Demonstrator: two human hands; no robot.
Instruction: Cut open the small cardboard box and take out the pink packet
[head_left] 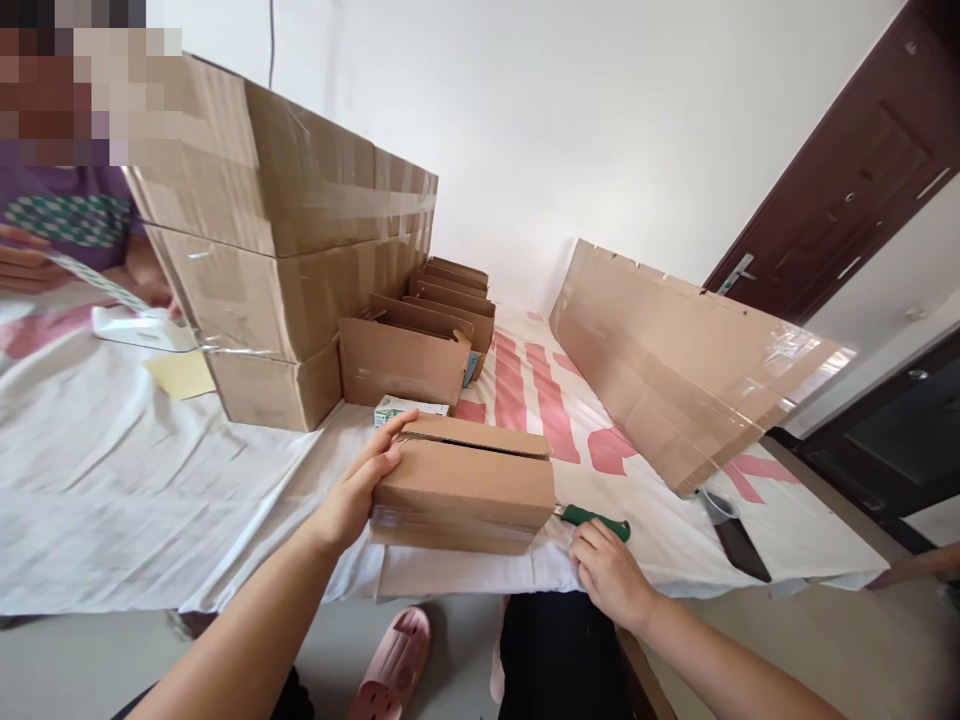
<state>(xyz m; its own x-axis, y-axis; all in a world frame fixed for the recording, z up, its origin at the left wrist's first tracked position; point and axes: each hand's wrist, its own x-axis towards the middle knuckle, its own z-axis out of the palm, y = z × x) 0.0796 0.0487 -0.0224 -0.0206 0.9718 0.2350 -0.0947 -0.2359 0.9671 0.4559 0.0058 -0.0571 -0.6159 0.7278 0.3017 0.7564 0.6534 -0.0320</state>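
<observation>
A small closed cardboard box [461, 490] lies near the front edge of the cloth-covered table, a narrow gap running between its top flaps. My left hand [365, 490] grips its left end, fingers over the upper edge and thumb on the near side. By the box's right end lies a tool with a green handle [596, 520]; its metal end is partly hidden by the box. My right hand [606, 565] rests at the table edge just in front of that handle, fingers curled; what they hold, if anything, is hidden. Behind the box sits a small white-and-green carton [411, 408].
Taped cardboard boxes [315, 200] are stacked at the left, with several open boxes [405, 355] alongside. A large cardboard piece [675, 350] stands at the right, near a dark phone-like object [739, 540]. Across the table at left, a person [67, 220] holds a patterned strip.
</observation>
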